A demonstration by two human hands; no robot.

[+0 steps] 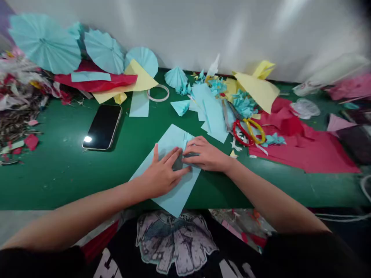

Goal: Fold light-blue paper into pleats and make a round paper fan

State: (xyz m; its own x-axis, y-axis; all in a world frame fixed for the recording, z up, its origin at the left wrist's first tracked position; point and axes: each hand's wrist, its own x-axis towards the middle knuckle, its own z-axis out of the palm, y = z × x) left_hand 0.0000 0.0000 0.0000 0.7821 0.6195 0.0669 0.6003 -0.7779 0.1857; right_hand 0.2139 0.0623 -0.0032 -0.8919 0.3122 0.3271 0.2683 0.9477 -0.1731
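Note:
A square sheet of light blue paper (174,193) lies turned cornerwise on the green table in front of me, its near corner reaching past the table edge. My left hand (162,173) rests flat on the sheet, fingers spread, thumb apart. Along the paper's right edge a narrow folded strip shows. My right hand (204,154) has its fingers bent and closed on that folded edge, close to the left fingertips. The exact pinch under the right fingers is partly hidden.
A phone (102,127) lies to the left. Pleated blue paper fans (46,44) stand along the wall. A tape roll (158,93) lies behind the sheet. Scissors with red and yellow handles (243,132), blue scraps and red paper (315,150) lie right; a scrap heap (20,104) sits far left.

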